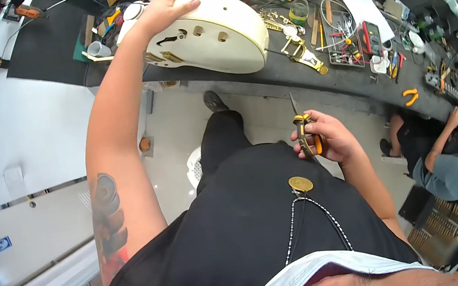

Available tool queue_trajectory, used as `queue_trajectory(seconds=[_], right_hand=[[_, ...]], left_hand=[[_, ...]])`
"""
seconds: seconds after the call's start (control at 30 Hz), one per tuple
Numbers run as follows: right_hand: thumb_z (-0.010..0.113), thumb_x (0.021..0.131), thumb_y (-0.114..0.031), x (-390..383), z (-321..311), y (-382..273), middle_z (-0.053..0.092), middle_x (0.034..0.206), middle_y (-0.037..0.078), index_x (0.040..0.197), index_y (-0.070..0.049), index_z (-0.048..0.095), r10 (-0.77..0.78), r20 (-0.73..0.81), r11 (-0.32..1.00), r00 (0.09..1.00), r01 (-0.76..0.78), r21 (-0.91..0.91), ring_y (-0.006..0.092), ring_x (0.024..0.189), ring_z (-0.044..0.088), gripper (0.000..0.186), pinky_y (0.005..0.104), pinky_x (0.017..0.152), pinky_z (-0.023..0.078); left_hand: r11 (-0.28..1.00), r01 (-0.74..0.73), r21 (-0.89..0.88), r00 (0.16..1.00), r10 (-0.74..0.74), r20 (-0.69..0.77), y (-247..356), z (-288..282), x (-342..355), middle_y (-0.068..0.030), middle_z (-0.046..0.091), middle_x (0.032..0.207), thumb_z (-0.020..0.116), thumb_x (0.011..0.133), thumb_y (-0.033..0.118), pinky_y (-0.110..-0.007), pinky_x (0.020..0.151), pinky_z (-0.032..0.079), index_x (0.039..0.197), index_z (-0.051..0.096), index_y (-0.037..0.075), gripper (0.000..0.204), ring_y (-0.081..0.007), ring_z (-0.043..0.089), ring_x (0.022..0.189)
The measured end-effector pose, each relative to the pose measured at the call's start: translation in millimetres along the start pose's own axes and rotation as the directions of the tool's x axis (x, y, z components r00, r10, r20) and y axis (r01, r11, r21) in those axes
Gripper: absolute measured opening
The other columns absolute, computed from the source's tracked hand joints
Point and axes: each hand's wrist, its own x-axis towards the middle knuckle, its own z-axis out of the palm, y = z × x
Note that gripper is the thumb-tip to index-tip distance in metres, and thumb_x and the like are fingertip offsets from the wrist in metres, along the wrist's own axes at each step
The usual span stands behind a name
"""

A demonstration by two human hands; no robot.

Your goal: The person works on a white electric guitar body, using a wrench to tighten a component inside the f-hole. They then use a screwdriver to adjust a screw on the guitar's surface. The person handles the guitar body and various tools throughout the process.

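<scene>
A cream-white electric guitar body (236, 23) stands tilted on its edge along the front of the dark workbench, with holes in its face and gold-coloured parts at its lower left. My left hand (169, 9) is gripping its upper rim, thumb over the face; some of the fingers pass behind the rim. In my right hand (331, 135), held in front of my body below the bench edge, are long-nose pliers (300, 125) with black and yellow-orange handles, their thin jaws pointing up. Gold guitar hardware (306, 58) lies on the bench right of the body.
Right of the hardware lie a compartment tray (346, 56) of small parts, a red multimeter (371, 37), a white sheet (367, 8) and orange-handled pliers (411, 96). A glass jar (299, 10) stands behind. Another person (448, 167) sits working at the far right.
</scene>
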Motion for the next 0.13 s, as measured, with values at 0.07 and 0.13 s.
queue_trajectory(seconds=[0.07, 0.13], right_hand=[[0.065, 0.099, -0.012, 8.3, 0.6, 20.0, 0.069, 0.118, 0.019, 0.145, -0.010, 0.047, -0.022, 0.042, 0.999, 0.999, 0.024, -0.032, 0.0266, 0.089, 0.073, 0.049, 0.0419, 0.076, 0.063], [0.067, 0.097, -0.013, 22.8, 17.7, 27.5, 0.070, 0.121, 0.016, 0.158, -0.017, 0.039, -0.069, 0.010, 0.997, 0.998, 0.069, -0.044, 0.0298, 0.089, 0.072, 0.067, 0.0436, 0.077, 0.063]], left_hand=[[1.000, -0.016, -0.027, 1.000, 0.016, 0.017, -7.2, 0.0, 1.6, -0.0203, 0.067, 0.132, 0.065, 0.094, 0.068, -0.042, 0.108, 0.046, 0.138, 0.063, 0.005, 0.077, -0.0319, 0.062, 0.126], [0.998, -0.065, -0.026, 0.997, 0.066, 0.025, 1.3, -5.7, 4.2, -0.0177, 0.068, 0.130, 0.066, 0.097, 0.062, -0.038, 0.105, 0.046, 0.139, 0.060, 0.005, 0.071, -0.0270, 0.064, 0.121]])
